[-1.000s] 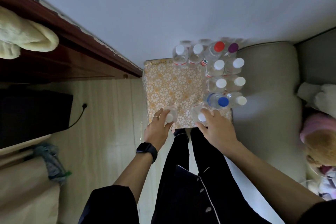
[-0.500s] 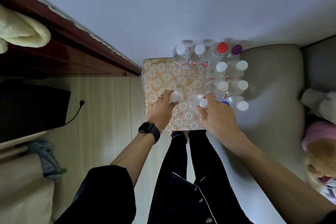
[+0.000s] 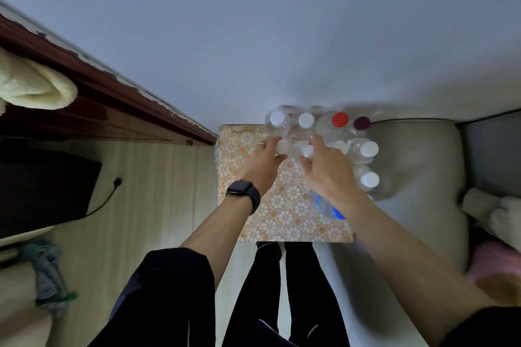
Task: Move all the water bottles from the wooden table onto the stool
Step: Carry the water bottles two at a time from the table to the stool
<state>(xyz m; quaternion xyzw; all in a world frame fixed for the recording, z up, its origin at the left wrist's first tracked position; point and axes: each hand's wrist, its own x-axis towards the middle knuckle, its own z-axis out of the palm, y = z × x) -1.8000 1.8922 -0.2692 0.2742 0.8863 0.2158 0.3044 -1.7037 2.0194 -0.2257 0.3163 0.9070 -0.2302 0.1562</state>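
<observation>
Your left hand (image 3: 263, 167): arm stretched forward, fingers curled round a white-capped bottle (image 3: 282, 146). Your right hand (image 3: 329, 175): same pose, pinching a second bottle (image 3: 308, 151). Both bottles: over the floral stool (image 3: 282, 214), just beside the far row of bottles (image 3: 306, 121).

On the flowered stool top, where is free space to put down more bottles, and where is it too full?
Free: on the stool top, the left strip beside the left hand, and its near middle, between the watch and the blue-capped bottle. Crowded: the far edge around the red-capped bottle and the right edge with white-capped bottles.
</observation>
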